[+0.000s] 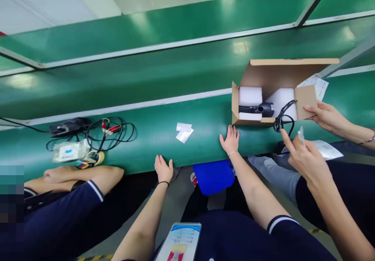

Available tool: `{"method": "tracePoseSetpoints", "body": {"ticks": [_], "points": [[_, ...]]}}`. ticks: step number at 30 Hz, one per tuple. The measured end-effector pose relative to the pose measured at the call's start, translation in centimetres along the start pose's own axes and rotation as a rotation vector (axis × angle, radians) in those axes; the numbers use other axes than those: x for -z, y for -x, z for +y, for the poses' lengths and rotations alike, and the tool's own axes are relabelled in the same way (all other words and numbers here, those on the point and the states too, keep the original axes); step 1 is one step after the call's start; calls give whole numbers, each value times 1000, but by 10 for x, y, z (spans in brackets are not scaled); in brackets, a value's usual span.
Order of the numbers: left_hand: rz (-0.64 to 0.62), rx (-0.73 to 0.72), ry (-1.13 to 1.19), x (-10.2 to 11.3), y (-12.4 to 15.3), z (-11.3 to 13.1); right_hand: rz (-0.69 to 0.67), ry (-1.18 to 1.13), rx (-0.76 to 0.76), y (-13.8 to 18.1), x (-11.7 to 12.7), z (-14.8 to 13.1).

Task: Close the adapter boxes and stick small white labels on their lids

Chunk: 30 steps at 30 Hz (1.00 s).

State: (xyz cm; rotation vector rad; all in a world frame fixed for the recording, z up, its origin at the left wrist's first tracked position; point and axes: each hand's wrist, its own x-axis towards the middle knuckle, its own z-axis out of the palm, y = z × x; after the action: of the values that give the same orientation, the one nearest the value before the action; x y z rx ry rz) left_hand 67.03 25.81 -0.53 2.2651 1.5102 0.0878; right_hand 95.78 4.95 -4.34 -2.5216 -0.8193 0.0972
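Head view | Left hand: open, palm down on bench, lower centre | Right hand: open, palm down, just beside one open carton, right of frame | Two paper slips: overlapping, centre of frame

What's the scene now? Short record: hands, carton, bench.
left hand: open, on green bench near front edge
right hand: open, at near side of carton; contact unclear
carton contents: white foam, black device
white slips: between and beyond both hands
co-worker's hand: on carton flap
bench left: black cables, red clips
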Motion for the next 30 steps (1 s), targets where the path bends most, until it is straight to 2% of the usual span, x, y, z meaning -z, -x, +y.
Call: {"method": "tracePoseSetpoints", "body": {"ticks": [3, 6, 12, 26, 30], "points": [[65, 53, -51, -18, -7, -8, -137, -13, 227, 12, 1, 3], [123, 88, -77, -32, -21, -2, -222, -9, 384, 29, 4, 2], [193, 83, -84, -35, -25, 7, -188, 28, 419, 41, 5, -1], [278, 25, -127, -47, -27, -7, -186, -40, 525, 35, 8, 2], [296, -18, -134, -48, -25, -7, -143, -55, 559, 35, 9, 4]]}}
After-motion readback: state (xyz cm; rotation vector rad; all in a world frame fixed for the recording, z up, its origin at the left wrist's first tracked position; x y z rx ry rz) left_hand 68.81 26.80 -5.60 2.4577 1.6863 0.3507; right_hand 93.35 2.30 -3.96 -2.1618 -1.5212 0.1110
